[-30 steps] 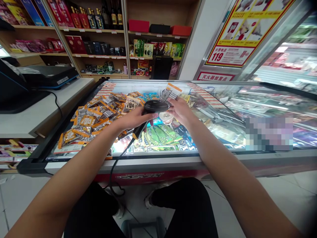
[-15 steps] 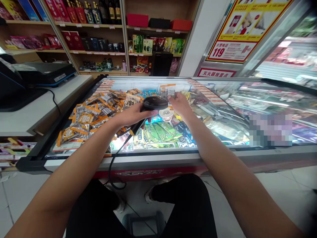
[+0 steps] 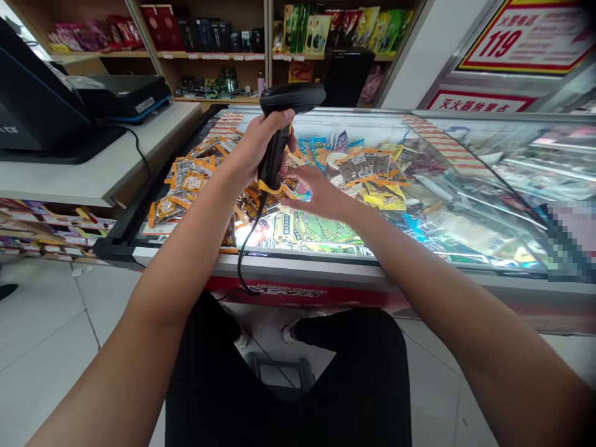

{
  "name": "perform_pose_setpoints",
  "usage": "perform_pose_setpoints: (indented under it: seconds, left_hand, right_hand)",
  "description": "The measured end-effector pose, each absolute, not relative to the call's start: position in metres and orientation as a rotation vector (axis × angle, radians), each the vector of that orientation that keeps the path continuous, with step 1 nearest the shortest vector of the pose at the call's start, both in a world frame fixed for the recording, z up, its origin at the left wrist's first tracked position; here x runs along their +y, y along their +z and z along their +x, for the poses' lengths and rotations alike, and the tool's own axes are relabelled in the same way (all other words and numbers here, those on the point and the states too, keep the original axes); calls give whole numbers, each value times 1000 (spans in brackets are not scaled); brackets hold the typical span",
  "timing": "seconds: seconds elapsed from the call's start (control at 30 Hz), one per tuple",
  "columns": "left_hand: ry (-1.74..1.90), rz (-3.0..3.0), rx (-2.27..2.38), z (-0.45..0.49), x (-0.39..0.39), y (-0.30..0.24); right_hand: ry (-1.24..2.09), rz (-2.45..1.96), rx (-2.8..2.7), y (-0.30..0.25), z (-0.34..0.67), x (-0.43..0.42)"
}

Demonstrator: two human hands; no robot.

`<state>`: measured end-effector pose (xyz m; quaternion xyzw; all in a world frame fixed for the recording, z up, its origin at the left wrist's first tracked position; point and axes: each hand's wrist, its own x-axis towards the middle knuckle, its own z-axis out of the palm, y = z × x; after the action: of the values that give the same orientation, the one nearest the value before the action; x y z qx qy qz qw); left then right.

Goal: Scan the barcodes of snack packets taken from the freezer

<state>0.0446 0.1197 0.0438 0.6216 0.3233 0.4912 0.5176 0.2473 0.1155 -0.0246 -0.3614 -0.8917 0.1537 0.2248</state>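
My left hand (image 3: 258,141) is wrapped around the grip of a black and yellow barcode scanner (image 3: 292,97), held upright above the glass top of a chest freezer. Its cable hangs down to the freezer's front edge. My right hand (image 3: 321,194) is just below and right of the scanner, thumb and fingers apart, reaching toward orange-edged snack packets; its fingertips are partly hidden there. A heap of these snack packets (image 3: 193,181) covers the left of the glass. Several similar packets (image 3: 372,164) lie to the right of my right hand.
The freezer's front rim (image 3: 298,264) runs across before my knees. On the left stands a counter (image 3: 172,124) with a scale (image 3: 121,96) and a dark monitor (image 3: 35,93). Stocked shelves (image 3: 214,56) are behind. A stool (image 3: 279,372) is between my legs.
The scanner has been raised and tilted upright. My right hand has let go of an orange-edged packet and moved left toward the heap. The view has tipped down.
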Motion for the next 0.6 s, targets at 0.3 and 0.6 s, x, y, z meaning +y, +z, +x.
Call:
perform_pose_setpoints:
  seconds: [0.3, 0.6]
  left_hand:
    - [1169, 1549, 781, 47, 123, 38]
    - [970, 1679, 885, 48, 120, 35]
  right_hand:
    - [151, -1192, -2522, -40, 261, 141]
    - [236, -1374, -2119, -29, 283, 150]
